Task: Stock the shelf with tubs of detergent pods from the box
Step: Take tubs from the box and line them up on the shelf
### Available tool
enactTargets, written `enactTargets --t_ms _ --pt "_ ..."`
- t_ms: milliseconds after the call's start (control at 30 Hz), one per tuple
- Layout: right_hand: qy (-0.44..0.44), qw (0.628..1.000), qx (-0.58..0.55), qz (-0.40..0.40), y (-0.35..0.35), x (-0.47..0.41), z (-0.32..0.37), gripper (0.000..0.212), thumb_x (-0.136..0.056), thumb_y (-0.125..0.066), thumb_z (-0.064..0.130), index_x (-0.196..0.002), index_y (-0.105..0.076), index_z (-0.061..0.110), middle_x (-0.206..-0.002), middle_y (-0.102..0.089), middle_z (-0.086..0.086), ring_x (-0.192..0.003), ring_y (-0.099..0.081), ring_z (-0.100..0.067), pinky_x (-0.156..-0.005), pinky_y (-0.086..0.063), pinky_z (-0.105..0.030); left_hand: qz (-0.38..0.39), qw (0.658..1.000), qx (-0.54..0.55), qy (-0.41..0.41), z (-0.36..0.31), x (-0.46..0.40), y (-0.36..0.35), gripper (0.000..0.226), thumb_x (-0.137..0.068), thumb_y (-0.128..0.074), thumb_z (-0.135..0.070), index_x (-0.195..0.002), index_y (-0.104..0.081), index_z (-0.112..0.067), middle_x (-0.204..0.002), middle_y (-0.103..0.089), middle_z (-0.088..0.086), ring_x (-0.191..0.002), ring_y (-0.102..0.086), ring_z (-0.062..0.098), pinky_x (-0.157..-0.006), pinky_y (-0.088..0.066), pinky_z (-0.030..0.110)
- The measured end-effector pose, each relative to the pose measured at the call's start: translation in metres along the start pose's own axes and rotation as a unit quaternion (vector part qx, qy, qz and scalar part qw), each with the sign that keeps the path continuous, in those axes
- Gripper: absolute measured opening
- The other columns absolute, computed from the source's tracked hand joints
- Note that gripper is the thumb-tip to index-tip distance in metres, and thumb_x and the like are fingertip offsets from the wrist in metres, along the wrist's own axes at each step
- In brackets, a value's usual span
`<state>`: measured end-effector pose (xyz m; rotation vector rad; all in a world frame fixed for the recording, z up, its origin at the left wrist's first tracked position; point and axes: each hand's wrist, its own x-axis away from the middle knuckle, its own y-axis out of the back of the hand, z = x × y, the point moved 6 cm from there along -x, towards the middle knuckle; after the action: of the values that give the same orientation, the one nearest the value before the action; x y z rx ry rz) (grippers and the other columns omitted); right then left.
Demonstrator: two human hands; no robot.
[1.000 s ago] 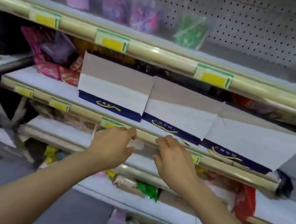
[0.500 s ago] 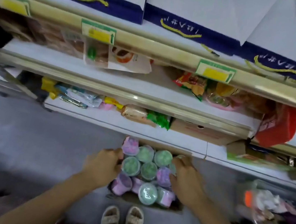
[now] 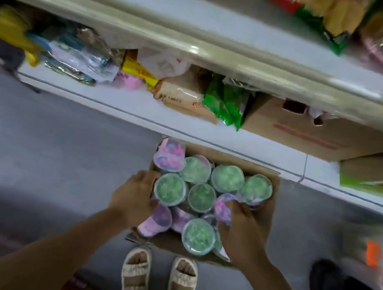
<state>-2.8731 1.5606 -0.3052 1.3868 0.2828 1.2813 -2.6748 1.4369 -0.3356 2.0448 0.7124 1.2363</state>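
a person bends over an open cardboard box (image 3: 271,187) of detergent pod tubs on the grey floor (image 3: 51,150), which sits just in front of the white bottom shelf (image 3: 127,109) and just beyond their two sandalled feet (image 3: 158,279). the left hand (image 3: 133,197) is curled around the side of a green-filled tub (image 3: 171,188) at the box's left edge, fingers wrapped against its wall. the right hand (image 3: 240,231) is closed over a purple-and-pink tub (image 3: 222,206) near the middle of the box, fingertips pinching its top. around them stand more green tubs, upright and packed close, while a purple tub (image 3: 170,155) lies tilted at the far left corner and others lie on their sides near the front. on the bottom shelf, a green packet (image 3: 225,103) leans against a brown carton (image 3: 297,129), with a yellow packet (image 3: 139,72) and foil-wrapped goods further left. a dark shoe (image 3: 328,284) shows at the lower right.
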Motion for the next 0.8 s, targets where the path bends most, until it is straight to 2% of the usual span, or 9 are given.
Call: enactTargets --t_ms 100,267,400,467,533,633,733,800 --pt "-0.002 1.000 -0.026 0.004 -0.042 -0.040 -0.022 0.044 -0.089 -0.056 0.026 -0.130 -0.044 0.014 -0.129 -0.051 -0.010 -0.118 -0.051 -0.029 -0.090 -0.042 -0.035 -0.025 0.998 -0.033 -0.039 0.006 -0.064 -0.036 0.070 -0.079 -0.065 -0.030 -0.141 -0.036 -0.018 -0.140 -0.039 0.010 -0.128 -0.038 0.033 -0.097 -0.043 0.043" --pt "-0.006 0.999 -0.044 -0.007 -0.095 -0.092 -0.055 0.039 -0.087 -0.056 0.020 -0.124 -0.046 0.011 -0.124 -0.048 -0.011 -0.114 -0.051 -0.029 -0.092 -0.041 -0.037 -0.076 0.995 -0.060 -0.031 0.010 -0.141 -0.065 0.081 -0.078 -0.069 -0.028 -0.146 -0.027 -0.015 -0.151 -0.022 0.016 -0.133 -0.029 0.037 -0.100 -0.038 0.047" --pt "-0.036 0.997 -0.061 -0.030 -0.135 -0.121 -0.084 0.051 -0.087 -0.060 0.019 -0.132 -0.041 0.007 -0.133 -0.042 -0.013 -0.124 -0.042 -0.028 -0.103 -0.036 -0.037 -0.074 0.988 -0.127 -0.036 0.020 -0.186 -0.090 0.085 -0.076 -0.071 -0.026 -0.145 -0.022 -0.015 -0.155 -0.010 0.015 -0.139 -0.015 0.034 -0.103 -0.032 0.048" --pt "-0.064 0.994 -0.073 -0.050 -0.149 -0.128 -0.102 0.060 -0.084 -0.064 0.019 -0.136 -0.037 0.006 -0.137 -0.040 -0.015 -0.128 -0.039 -0.030 -0.105 -0.036 -0.039 -0.057 0.989 -0.134 -0.036 0.026 -0.204 -0.097 0.087 -0.074 -0.071 -0.020 -0.145 -0.021 -0.016 -0.156 -0.008 0.012 -0.140 -0.014 0.033 -0.103 -0.032 0.048" --pt "-0.098 0.990 -0.079 -0.067 -0.161 -0.131 -0.122 0.070 -0.080 -0.070 0.020 -0.138 -0.034 0.005 -0.137 -0.041 -0.017 -0.129 -0.038 -0.032 -0.105 -0.035 -0.041 -0.043 0.993 -0.108 -0.033 0.033 -0.217 -0.103 0.085 -0.074 -0.070 -0.013 -0.144 -0.023 -0.016 -0.154 -0.013 0.010 -0.136 -0.021 0.036 -0.100 -0.035 0.049" --pt "-0.160 0.980 -0.101 -0.066 -0.176 -0.128 -0.151 0.080 -0.078 -0.073 0.019 -0.142 -0.027 0.003 -0.141 -0.035 -0.021 -0.132 -0.033 -0.036 -0.107 -0.030 -0.043 -0.057 0.994 -0.085 -0.042 0.035 -0.224 -0.108 0.073 -0.071 -0.068 -0.007 -0.134 -0.032 -0.006 -0.140 -0.031 0.016 -0.122 -0.032 0.041 -0.093 -0.038 0.046" --pt "-0.205 0.966 -0.157 -0.032 -0.192 -0.122 -0.169 0.084 -0.080 -0.072 0.021 -0.144 -0.020 0.004 -0.142 -0.031 -0.022 -0.132 -0.032 -0.036 -0.109 -0.030 -0.046 -0.056 0.995 -0.080 -0.021 0.041 -0.223 -0.112 0.072 -0.066 -0.073 -0.011 -0.125 -0.034 -0.004 -0.128 -0.040 0.018 -0.114 -0.035 0.039 -0.086 -0.035 0.042" --pt "-0.227 0.956 -0.183 -0.005 -0.203 -0.120 -0.174 0.079 -0.081 -0.070 0.025 -0.141 -0.023 0.004 -0.139 -0.034 -0.021 -0.128 -0.037 -0.037 -0.104 -0.036 -0.049 -0.050 0.996 -0.079 -0.012 0.048 -0.222 -0.111 0.083 -0.057 -0.077 -0.023 -0.127 -0.033 -0.009 -0.125 -0.044 0.017 -0.112 -0.039 0.038 -0.086 -0.037 0.042"
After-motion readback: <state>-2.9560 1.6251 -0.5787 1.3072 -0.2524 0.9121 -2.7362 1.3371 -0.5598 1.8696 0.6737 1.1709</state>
